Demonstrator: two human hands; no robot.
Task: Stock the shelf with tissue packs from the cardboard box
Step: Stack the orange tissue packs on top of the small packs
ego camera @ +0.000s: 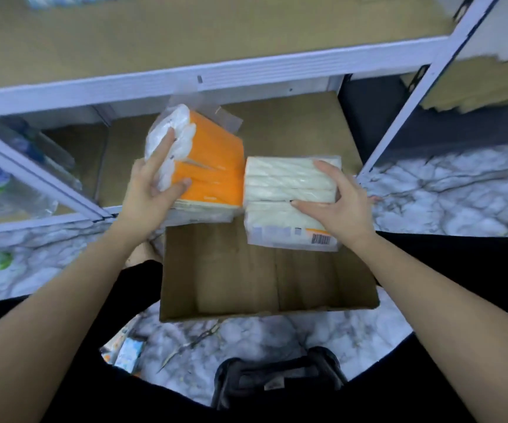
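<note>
The orange tissue pack (207,166) is tilted, its long axis running from the lower right up toward the upper left, with its white end face turned to the left and its loose clear wrapper flap pointing up toward the shelf rail (185,83). It is held above the far left corner of the cardboard box (246,279), in front of the lower shelf board (292,129). The left hand (152,187) grips it at the white end: the index finger lies straight up across that face, the thumb presses on the orange top, and the other fingers are hidden behind the pack.

Just beside it, touching along its right edge, the white tissue pack (289,196) lies nearly flat, its long axis running toward and away from the person, with the barcode end nearest the person. It sits over the far right corner of the box. The right hand (335,199) holds it from the right side, fingers curled over the far right corner and thumb pressed across the middle of the top.

The box stands open on the marble-patterned floor (445,193), its interior bare brown cardboard. Near the box's left front corner lie a pair of scissors (191,343) and some small colourful packs (127,352). Bottles show blurred on the shelf at the left.
</note>
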